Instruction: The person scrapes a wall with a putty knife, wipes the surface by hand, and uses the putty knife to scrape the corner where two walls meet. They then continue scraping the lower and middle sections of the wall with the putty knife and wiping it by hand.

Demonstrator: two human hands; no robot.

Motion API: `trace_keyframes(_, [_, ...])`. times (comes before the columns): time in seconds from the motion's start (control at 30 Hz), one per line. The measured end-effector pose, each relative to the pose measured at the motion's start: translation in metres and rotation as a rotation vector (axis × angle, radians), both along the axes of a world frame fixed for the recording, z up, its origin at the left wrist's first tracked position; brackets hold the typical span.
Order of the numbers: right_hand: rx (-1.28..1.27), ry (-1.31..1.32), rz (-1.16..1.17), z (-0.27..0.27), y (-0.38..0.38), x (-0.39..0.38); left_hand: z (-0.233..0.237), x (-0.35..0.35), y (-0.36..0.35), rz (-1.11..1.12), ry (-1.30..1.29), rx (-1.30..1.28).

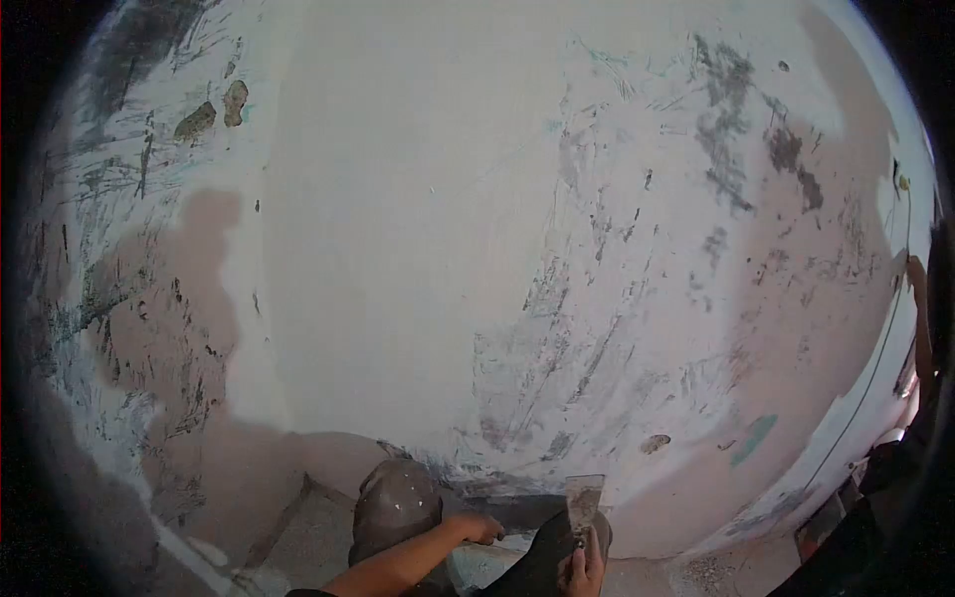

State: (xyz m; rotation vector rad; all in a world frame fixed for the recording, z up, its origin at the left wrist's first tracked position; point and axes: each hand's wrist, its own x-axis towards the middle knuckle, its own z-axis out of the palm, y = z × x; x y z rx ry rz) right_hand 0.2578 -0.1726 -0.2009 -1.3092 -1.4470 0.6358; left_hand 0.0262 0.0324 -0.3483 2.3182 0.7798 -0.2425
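My right hand (pixel 587 569) is closed around the handle of a putty knife (pixel 585 495), whose wide flat blade points up in front of my right knee. To its left, my left hand (pixel 479 528) reaches past my left knee (pixel 398 505) with curled fingers. Something pale lies just by those fingers, too dim to make out, and whatever the fingers hold is unclear. Ahead stands a wall (pixel 378 249), smooth and pale in the middle, with rough, dark-streaked patches on both sides.
At the far right edge another person's arm (pixel 921 308) reaches up to the wall, with dark clothing below. A thin cable (pixel 863 408) runs down the wall there. Debris (pixel 708 570) lies on the floor at the lower right. Shadows fall on the wall's left side.
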Motion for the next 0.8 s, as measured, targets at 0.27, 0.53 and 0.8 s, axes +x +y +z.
trace_keyframes(0.27, [0.028,-0.256,0.03,-0.007,-0.006,-0.03,0.057,0.006,-0.032,-0.074,0.203,-0.003])
trace_keyframes(0.53, [-0.111,0.491,-0.045,0.069,-0.01,-0.042,0.093,0.003,-0.044,-0.08,0.091,-0.085])
trace_keyframes(0.8, [0.275,0.303,0.13,0.171,0.038,-0.06,0.084,-0.004,-0.047,0.002,0.161,-0.06])
